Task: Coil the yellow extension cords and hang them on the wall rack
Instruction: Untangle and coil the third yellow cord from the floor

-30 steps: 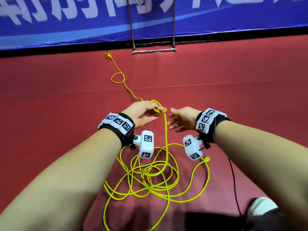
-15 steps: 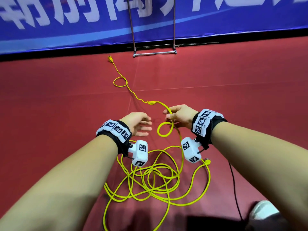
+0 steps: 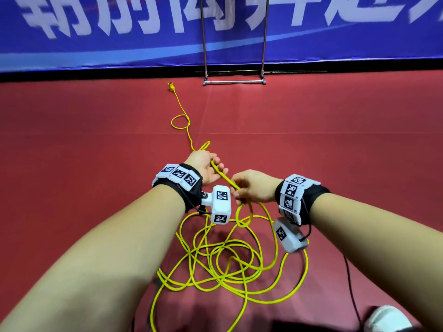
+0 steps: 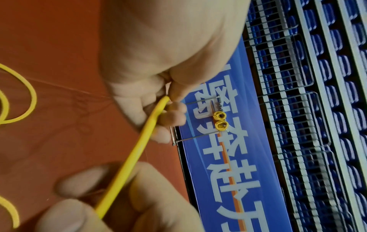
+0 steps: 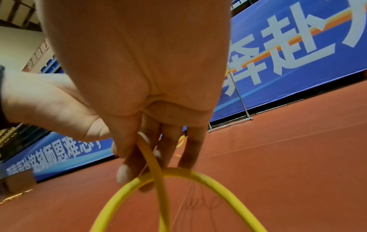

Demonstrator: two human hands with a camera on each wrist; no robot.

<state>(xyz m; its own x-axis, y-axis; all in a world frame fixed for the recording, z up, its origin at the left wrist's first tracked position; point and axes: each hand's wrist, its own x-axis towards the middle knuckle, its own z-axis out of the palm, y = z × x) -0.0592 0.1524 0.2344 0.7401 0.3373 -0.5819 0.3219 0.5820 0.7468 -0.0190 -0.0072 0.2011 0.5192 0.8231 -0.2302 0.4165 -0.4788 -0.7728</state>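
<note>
Blue banner across top of head view, large white Chinese characters, too blurred there to read; right wrist view shows "奔赴" in white with an orange stripe. Black-and-white square markers on both wristbands and on the white camera blocks under each wrist.

Red floor fills middle and bottom of frame. Yellow extension cord in a loose tangle of loops, lower centre, below both hands; one strand up from the hands toward upper centre, through a small loop, to a yellow plug near the banner foot. Thin, round, glossy jacket.

Metal rack, two uprights and a floor bar, top centre just right of the plug. Left wrist view: two small yellow coils hung on its crossbar.

Left hand, fingers curled round the cord, centre frame. Right hand, just right and lower, thumb and fingertips pinching the same strand; short taut span between hands.

Black cable and white shoe, lower right.
</note>
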